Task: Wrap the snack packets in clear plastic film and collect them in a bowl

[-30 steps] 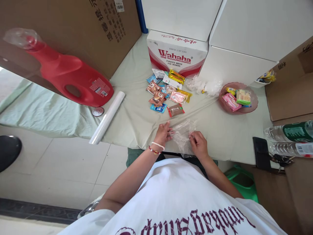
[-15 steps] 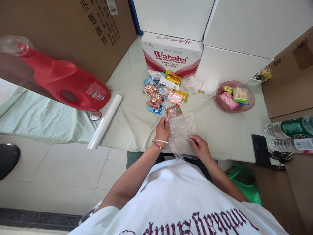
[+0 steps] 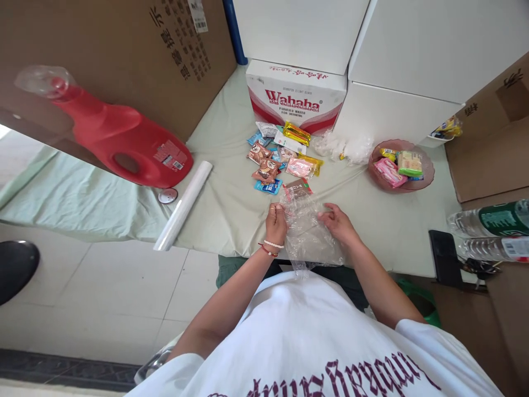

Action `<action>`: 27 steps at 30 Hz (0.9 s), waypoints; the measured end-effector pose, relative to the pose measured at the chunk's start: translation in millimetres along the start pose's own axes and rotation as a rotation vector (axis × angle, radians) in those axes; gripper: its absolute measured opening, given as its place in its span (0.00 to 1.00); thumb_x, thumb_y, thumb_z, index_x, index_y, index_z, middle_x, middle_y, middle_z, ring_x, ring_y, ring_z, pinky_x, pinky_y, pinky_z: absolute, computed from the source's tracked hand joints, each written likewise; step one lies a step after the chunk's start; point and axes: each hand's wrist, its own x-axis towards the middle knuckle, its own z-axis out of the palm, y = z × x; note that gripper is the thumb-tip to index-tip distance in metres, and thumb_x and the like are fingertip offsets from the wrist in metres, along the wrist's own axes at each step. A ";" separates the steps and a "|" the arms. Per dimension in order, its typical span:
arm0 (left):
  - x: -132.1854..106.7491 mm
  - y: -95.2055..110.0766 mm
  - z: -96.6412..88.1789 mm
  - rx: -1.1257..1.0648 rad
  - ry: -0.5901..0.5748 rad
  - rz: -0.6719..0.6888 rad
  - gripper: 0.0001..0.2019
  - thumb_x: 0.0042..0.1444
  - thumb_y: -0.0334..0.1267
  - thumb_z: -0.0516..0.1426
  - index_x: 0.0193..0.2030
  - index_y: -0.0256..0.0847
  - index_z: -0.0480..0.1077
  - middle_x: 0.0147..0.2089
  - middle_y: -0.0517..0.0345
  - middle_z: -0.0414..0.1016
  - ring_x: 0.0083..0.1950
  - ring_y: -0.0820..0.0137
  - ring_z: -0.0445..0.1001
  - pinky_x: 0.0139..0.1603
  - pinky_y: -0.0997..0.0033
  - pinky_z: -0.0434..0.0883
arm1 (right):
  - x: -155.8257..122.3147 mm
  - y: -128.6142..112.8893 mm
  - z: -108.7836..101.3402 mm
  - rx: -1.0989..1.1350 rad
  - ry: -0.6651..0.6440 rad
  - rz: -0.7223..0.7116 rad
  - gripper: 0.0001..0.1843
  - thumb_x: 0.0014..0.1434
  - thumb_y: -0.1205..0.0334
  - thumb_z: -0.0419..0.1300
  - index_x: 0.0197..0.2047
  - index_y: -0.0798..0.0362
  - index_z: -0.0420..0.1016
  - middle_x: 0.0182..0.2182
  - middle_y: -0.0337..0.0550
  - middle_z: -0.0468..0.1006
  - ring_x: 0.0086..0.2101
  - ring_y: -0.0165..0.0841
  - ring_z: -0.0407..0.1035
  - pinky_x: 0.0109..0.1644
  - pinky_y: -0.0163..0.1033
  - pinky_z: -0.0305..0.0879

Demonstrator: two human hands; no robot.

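Left hand on clear plastic bag, brown packet partly behind it

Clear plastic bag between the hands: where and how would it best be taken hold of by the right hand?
Probably a thumb-and-fingertip pinch on the upper right edge of the clear plastic bag, coming from the right. Its film is thin and limp, so an edge gives the surest grip; the left hand holds its upper left side, and the right hand is at the opposite edge.
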 end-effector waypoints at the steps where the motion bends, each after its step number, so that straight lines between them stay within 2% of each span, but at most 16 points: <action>1: -2.3 1.5 -0.4 0.013 0.017 0.026 0.22 0.64 0.61 0.57 0.51 0.46 0.67 0.47 0.53 0.73 0.40 0.65 0.71 0.43 0.64 0.71 | 2.4 -1.8 8.0 -0.016 -0.026 -0.009 0.29 0.48 0.41 0.71 0.49 0.49 0.76 0.25 0.33 0.73 0.25 0.30 0.61 0.29 0.35 0.57; 3: -8.4 5.5 -1.3 0.122 0.097 0.165 0.29 0.57 0.59 0.65 0.57 0.45 0.66 0.59 0.46 0.70 0.51 0.60 0.72 0.52 0.60 0.71 | 4.7 -5.6 22.0 -0.028 -0.056 -0.049 0.22 0.48 0.43 0.71 0.39 0.50 0.78 0.22 0.32 0.68 0.24 0.29 0.58 0.29 0.35 0.54; 5: -14.8 9.3 -2.3 0.344 0.150 0.344 0.39 0.46 0.56 0.72 0.61 0.44 0.66 0.68 0.40 0.64 0.65 0.51 0.65 0.64 0.54 0.65 | 4.3 -9.4 31.1 -0.015 -0.050 -0.112 0.18 0.51 0.43 0.68 0.33 0.50 0.76 0.23 0.33 0.68 0.25 0.29 0.58 0.30 0.35 0.54; 7: -17.7 11.1 -3.4 0.613 0.126 0.470 0.39 0.44 0.52 0.73 0.61 0.43 0.68 0.68 0.37 0.65 0.71 0.45 0.58 0.70 0.48 0.57 | 2.0 -12.4 34.3 0.004 -0.020 -0.165 0.17 0.55 0.44 0.66 0.33 0.50 0.76 0.25 0.34 0.69 0.27 0.30 0.59 0.32 0.35 0.56; 8: -16.9 11.1 -4.1 0.702 0.089 0.478 0.34 0.46 0.50 0.72 0.59 0.42 0.71 0.64 0.37 0.68 0.70 0.43 0.59 0.70 0.46 0.56 | 0.4 -13.3 33.9 0.006 -0.007 -0.181 0.17 0.56 0.44 0.65 0.33 0.50 0.76 0.26 0.34 0.70 0.27 0.30 0.59 0.33 0.35 0.57; 10: -10.3 9.6 -6.8 0.739 0.014 0.416 0.18 0.51 0.42 0.69 0.49 0.43 0.76 0.53 0.41 0.75 0.66 0.45 0.64 0.67 0.46 0.58 | -2.9 -13.0 29.7 -0.010 0.020 -0.198 0.17 0.56 0.43 0.65 0.34 0.50 0.76 0.28 0.36 0.72 0.29 0.31 0.61 0.35 0.35 0.60; 13: 8.0 7.4 -15.3 0.659 -0.037 0.356 0.02 0.55 0.36 0.63 0.36 0.45 0.76 0.40 0.50 0.78 0.53 0.54 0.73 0.60 0.54 0.66 | -7.7 -7.4 19.6 -0.006 0.062 -0.154 0.18 0.54 0.43 0.66 0.35 0.50 0.76 0.29 0.37 0.72 0.29 0.31 0.63 0.34 0.36 0.63; 16: 27.3 10.5 -31.4 0.565 -0.024 0.327 0.04 0.60 0.39 0.59 0.37 0.44 0.76 0.36 0.55 0.78 0.40 0.64 0.75 0.49 0.64 0.71 | -10.7 1.3 11.0 0.063 0.089 -0.060 0.19 0.56 0.42 0.65 0.36 0.49 0.72 0.28 0.35 0.71 0.25 0.30 0.63 0.27 0.35 0.62; 19: 38.3 20.6 -54.0 0.496 0.073 0.295 0.06 0.62 0.41 0.57 0.40 0.42 0.73 0.33 0.58 0.77 0.34 0.68 0.73 0.40 0.68 0.71 | -10.5 7.2 8.2 0.058 0.111 -0.048 0.18 0.59 0.42 0.63 0.35 0.48 0.68 0.27 0.35 0.72 0.22 0.29 0.62 0.24 0.35 0.57; 22: 28.7 32.4 -70.6 0.465 0.266 0.320 0.07 0.62 0.41 0.58 0.44 0.42 0.71 0.37 0.58 0.75 0.37 0.69 0.71 0.43 0.67 0.70 | -8.6 6.9 12.5 0.000 0.138 -0.105 0.17 0.61 0.42 0.62 0.34 0.47 0.68 0.23 0.33 0.70 0.21 0.29 0.60 0.25 0.36 0.57; 24: 7.6 36.5 -69.4 0.470 0.334 0.382 0.10 0.62 0.42 0.60 0.47 0.43 0.69 0.41 0.57 0.73 0.40 0.67 0.71 0.47 0.66 0.70 | -7.6 3.9 18.1 -0.023 0.141 -0.139 0.17 0.62 0.43 0.61 0.34 0.47 0.69 0.22 0.32 0.68 0.21 0.30 0.60 0.26 0.36 0.57; 25: -6.2 36.6 -64.5 0.489 0.315 0.428 0.12 0.61 0.43 0.61 0.49 0.44 0.69 0.42 0.56 0.73 0.42 0.66 0.72 0.48 0.65 0.70 | -7.2 2.1 21.1 -0.027 0.137 -0.154 0.17 0.63 0.43 0.61 0.35 0.47 0.69 0.21 0.32 0.68 0.21 0.30 0.60 0.26 0.36 0.57; 27: -34.8 32.2 -49.2 0.624 0.115 0.590 0.16 0.60 0.48 0.63 0.51 0.45 0.71 0.47 0.50 0.74 0.47 0.61 0.73 0.52 0.61 0.69 | -6.4 -0.4 26.2 -0.035 0.129 -0.176 0.16 0.64 0.43 0.60 0.35 0.47 0.69 0.21 0.32 0.67 0.21 0.30 0.60 0.26 0.36 0.57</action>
